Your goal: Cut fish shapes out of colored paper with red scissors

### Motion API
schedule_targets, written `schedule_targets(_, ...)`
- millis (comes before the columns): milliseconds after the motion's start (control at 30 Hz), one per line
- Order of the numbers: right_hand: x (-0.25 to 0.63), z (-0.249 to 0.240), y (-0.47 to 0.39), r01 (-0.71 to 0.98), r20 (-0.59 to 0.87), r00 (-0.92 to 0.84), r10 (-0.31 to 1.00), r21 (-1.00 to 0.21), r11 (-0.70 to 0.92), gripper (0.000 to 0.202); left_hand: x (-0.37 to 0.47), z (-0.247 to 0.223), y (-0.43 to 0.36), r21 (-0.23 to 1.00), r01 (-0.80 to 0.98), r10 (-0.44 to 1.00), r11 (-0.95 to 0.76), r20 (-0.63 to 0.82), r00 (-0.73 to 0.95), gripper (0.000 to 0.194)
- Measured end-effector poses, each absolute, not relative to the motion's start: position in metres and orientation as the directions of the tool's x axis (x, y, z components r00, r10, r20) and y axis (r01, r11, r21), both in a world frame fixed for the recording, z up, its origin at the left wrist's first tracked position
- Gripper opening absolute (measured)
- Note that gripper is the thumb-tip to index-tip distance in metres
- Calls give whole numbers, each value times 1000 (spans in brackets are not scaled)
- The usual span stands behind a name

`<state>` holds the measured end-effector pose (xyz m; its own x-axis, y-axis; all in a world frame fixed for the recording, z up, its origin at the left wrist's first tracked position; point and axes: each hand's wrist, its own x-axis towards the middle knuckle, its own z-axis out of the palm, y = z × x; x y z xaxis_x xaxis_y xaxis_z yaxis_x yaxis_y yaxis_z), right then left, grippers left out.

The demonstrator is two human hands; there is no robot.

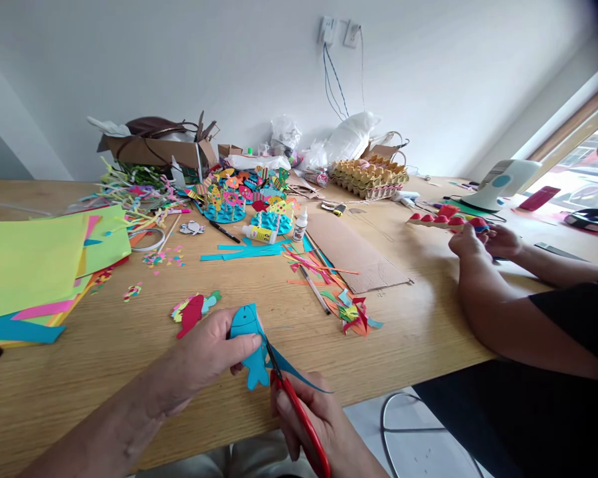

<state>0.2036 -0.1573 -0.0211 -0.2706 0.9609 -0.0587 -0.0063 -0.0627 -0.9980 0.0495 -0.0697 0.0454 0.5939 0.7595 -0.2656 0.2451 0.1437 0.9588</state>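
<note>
Between the thumb and fingers of my left hand is a blue paper fish, with an eye and a gill line drawn on it. My right hand is closed round the red handles of a pair of scissors. The dark blades lie along the fish's right edge, where a thin blue strip curls away to the right. Beside my left hand, on the table, rests a small pile of cut paper fish with a red fish on top.
Coloured paper sheets lie at the left. Paper scraps, a pen, glue bottles and cardboard lie ahead. Decorated fish pieces and egg trays stand behind. At right, a co-worker's hands hold a painted egg-carton strip.
</note>
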Motion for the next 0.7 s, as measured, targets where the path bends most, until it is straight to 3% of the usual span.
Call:
schedule_targets(367, 205, -20, -157, 33, -62, -267, 962, -998, -55, 41, 47, 47, -67, 948, 287, 727, 140, -296, 620, 18)
schedule_targets(700, 205, -20, -154, 226, 27, -225, 974, -971, 80, 47, 43, 47, -61, 931, 355, 686, 82, -312, 657, 18)
